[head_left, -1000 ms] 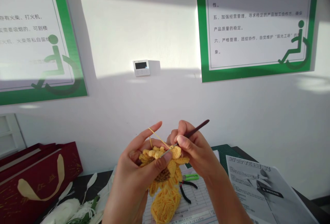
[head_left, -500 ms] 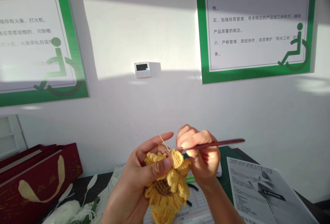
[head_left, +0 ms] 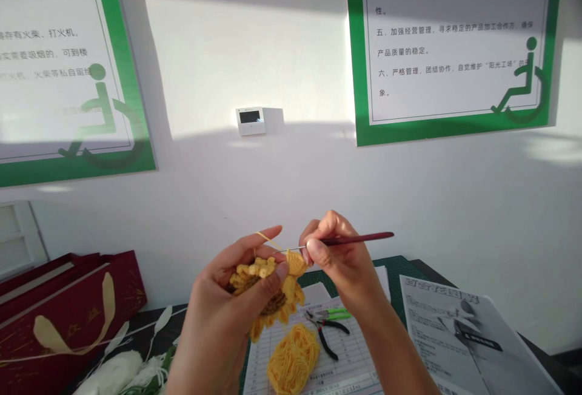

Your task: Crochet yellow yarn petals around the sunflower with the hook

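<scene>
My left hand [head_left: 227, 298] grips a yellow crocheted flower [head_left: 273, 305] with a brown centre, its thumb pressed on the petals. A strand of yellow yarn runs over its raised index finger. Pinched in my right hand [head_left: 341, 255] is a crochet hook [head_left: 359, 239] with a dark red handle; its thin metal shaft points left to the flower's top edge. Below the flower a ball of yellow yarn [head_left: 294, 360] lies on a printed sheet [head_left: 350, 364]. Beside the ball are pliers [head_left: 326, 331] with black handles and a green-handled tool [head_left: 335, 313].
Dark red gift bags [head_left: 68, 322] stand at the left, near white yarn [head_left: 113, 374] and white leaf-like pieces [head_left: 162, 321]. A green cutting mat [head_left: 398, 267] and a printed page [head_left: 473, 334] lie at the right. Behind is a wall with green-framed posters [head_left: 425, 134].
Both hands, the flower and the hook have shifted left. The flower has tilted and sits higher, so the yarn ball and the pliers now show below it.
</scene>
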Available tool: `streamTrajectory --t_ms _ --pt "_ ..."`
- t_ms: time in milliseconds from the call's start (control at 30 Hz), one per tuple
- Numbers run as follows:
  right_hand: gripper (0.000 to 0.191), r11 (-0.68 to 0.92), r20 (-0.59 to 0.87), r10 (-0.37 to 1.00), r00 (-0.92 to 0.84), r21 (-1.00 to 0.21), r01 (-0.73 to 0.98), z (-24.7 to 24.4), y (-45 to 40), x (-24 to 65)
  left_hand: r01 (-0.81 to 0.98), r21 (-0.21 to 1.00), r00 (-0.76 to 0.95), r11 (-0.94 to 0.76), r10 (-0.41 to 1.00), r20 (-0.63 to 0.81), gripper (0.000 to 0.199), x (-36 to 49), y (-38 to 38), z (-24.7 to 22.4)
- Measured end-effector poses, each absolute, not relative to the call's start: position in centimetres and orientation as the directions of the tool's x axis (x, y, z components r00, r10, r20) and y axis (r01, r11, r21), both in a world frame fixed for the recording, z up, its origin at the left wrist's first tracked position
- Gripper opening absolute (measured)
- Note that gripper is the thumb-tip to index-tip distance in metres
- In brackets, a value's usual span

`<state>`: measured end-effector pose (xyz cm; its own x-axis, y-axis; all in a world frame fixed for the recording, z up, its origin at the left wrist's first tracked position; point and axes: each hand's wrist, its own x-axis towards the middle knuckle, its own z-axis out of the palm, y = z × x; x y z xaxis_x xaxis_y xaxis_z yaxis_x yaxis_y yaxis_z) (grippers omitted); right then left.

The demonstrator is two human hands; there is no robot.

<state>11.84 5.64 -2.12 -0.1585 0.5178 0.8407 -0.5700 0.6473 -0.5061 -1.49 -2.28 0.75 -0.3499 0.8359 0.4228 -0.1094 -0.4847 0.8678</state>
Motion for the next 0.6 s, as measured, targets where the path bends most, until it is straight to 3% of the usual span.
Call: streamTrajectory --t_ms 67,133,200,267,300,367,433,467,533,600 --pt "0.012 0.855 0.919 0.380 -0.103 -0.391 -0.341 -2.3 5.8 12.2 -0.090 0.862 -0.362 -0.499 0.822 0.439 0.045 -1.2 -2.3 0.7" --pt "0.009 0.989 0.988 0.145 -0.055 -0.146 -0.019 -2.5 5.9 12.4 -0.091 0.856 -0.372 -0.509 0.815 0.445 0.047 -0.9 -2.4 0.6" --pt "0.019 0.952 0.986 -0.164 0.013 0.154 0.265 -2.8 6.0 12.0 -0.142 0.863 -0.362 -0.486 0.836 0.411 0.049 -0.7 -2.4 0.6" --pt "0.026 0.890 0.934 -0.335 0.127 0.270 0.367 -3.1 6.1 11.4 -0.255 0.885 -0.294 -0.390 0.903 0.313 0.052 -0.7 -2.3 0.6" --pt "0.024 0.923 0.935 -0.298 0.194 0.230 0.309 -3.1 6.0 11.0 -0.312 0.893 -0.235 -0.323 0.937 0.257 0.054 -0.8 -2.2 0.6" --pt "0.013 1.000 0.967 -0.001 0.257 0.003 -0.006 -3.1 6.0 10.5 -0.368 0.902 -0.119 -0.223 0.974 0.192 0.056 -1.2 -2.0 0.7" --pt "0.007 0.888 0.937 0.326 0.124 -0.259 -0.380 -2.8 5.9 10.3 -0.331 0.915 -0.097 -0.232 0.973 0.212 0.056 -1.6 -1.9 0.7" --pt "0.009 0.790 0.907 0.419 0.036 -0.344 -0.507 -2.7 5.9 10.3 -0.289 0.922 -0.115 -0.256 0.966 0.232 0.055 -1.7 -1.9 0.7" --pt "0.013 0.646 0.864 0.498 -0.076 -0.428 -0.632 -2.3 5.9 10.7 -0.207 0.931 -0.169 -0.300 0.948 0.268 0.051 -2.0 -2.0 0.7" --pt "0.016 0.601 0.843 0.530 -0.095 -0.452 -0.659 -2.1 6.0 11.2 -0.161 0.932 -0.195 -0.325 0.936 0.293 0.041 -2.2 -2.0 0.7"
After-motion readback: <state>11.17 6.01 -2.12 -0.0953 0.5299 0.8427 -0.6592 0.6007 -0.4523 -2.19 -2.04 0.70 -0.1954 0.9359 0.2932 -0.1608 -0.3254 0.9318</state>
